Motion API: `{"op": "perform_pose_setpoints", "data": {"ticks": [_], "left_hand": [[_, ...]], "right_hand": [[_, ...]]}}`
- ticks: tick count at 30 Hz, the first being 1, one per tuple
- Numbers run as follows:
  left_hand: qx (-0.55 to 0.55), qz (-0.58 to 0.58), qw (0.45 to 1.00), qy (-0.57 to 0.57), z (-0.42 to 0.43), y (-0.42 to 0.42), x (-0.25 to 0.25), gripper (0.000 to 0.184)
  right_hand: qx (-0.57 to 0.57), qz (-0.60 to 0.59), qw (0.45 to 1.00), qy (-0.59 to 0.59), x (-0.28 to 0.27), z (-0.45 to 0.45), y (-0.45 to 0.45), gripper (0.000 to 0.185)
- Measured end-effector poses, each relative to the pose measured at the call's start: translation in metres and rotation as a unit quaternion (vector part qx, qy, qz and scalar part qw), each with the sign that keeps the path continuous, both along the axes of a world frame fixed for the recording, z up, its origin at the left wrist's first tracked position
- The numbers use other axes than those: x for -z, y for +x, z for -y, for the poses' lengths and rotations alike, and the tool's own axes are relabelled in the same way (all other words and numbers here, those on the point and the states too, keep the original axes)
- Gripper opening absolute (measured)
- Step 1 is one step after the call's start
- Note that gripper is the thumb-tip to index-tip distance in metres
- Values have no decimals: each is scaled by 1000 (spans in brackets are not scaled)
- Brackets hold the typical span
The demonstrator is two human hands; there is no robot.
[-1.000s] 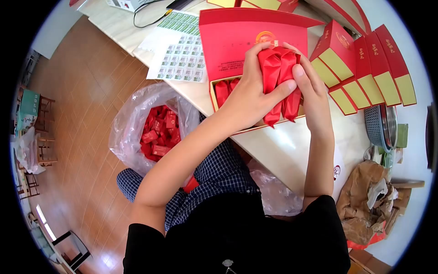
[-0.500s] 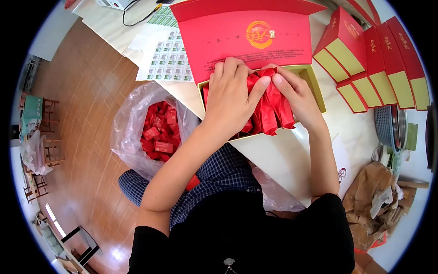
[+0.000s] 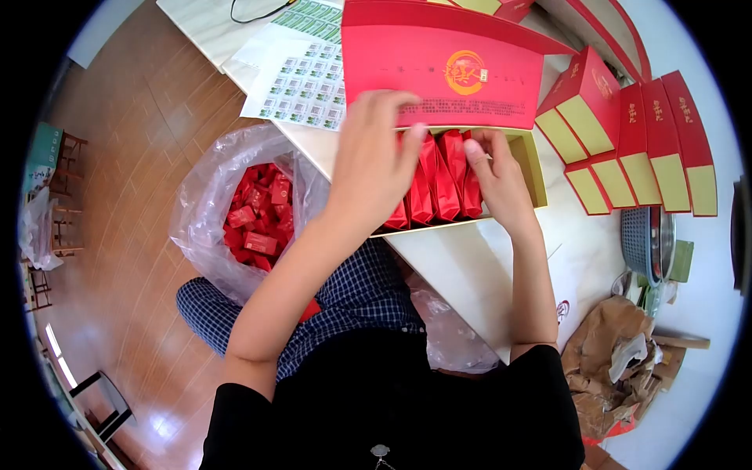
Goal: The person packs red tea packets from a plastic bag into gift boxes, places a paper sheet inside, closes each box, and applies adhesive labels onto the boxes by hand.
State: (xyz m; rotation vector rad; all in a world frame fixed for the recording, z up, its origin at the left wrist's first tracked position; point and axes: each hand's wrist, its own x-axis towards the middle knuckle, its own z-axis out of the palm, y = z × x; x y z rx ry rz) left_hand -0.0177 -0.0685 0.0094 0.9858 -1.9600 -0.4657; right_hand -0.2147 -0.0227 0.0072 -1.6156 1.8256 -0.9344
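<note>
An open gift box with a yellow-green inside lies in front of me, its red lid tilted back. Red foil packets stand upright in a row inside it. My left hand is raised over the box's left part, fingers apart, slightly blurred and holding nothing. It hides some packets. At the right end of the row is my right hand, its thumb against the last packet and its other fingers curled into the box's right part, partly hidden. Thumb and fingers are apart there.
A clear plastic bag of small red packets stands on my left. Sticker sheets lie beside the lid. Red and yellow boxes stand stacked at the right, near a grey basket and crumpled brown paper.
My left hand has let go of the packets and lifted off to the left. The packets now sit lower, in a neat row. My right hand stays by them. The view has shifted a little.
</note>
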Motion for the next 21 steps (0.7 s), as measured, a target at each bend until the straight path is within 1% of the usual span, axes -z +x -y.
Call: {"op": "perform_pose_setpoints", "data": {"ticks": [1,2,3,5,6,7,9,11,13,14,15,17,19,21], "left_hand": [[-5,-3,1000,0,-8,12,2,39],[-25,-60,997,48,-20,24,7,42],[-47,-117,988,94,-32,32,12,45],[-15,-125,975,180,-57,39,28,58],[14,-134,965,227,-70,38,33,65],[38,-117,968,220,-76,35,45,71],[47,-116,968,216,-83,31,43,77],[41,-125,967,220,-84,32,47,78],[39,-132,965,222,-84,29,48,79],[44,-138,963,227,-85,29,48,81],[51,-142,961,233,-85,29,48,83],[59,-167,958,226,-84,29,46,86],[54,-175,956,231,-82,31,45,88],[54,-177,956,229,-80,31,49,89]], "right_hand": [[25,1,999,22,-2,-1,2,36],[55,-21,997,45,-4,0,4,42],[48,-23,998,45,-4,0,4,42],[45,-93,994,44,-1,1,5,43],[51,-95,993,38,1,2,8,43],[36,-101,993,40,0,4,12,43],[39,-175,980,86,-6,7,19,45],[30,-200,977,68,-4,8,23,46],[25,-164,984,60,2,9,19,48],[32,-155,984,83,2,8,22,50],[24,-164,983,81,1,9,28,50],[10,-119,989,90,-2,7,48,54],[3,-135,986,100,-4,8,56,57],[-4,-152,987,55,5,9,57,59]]}}
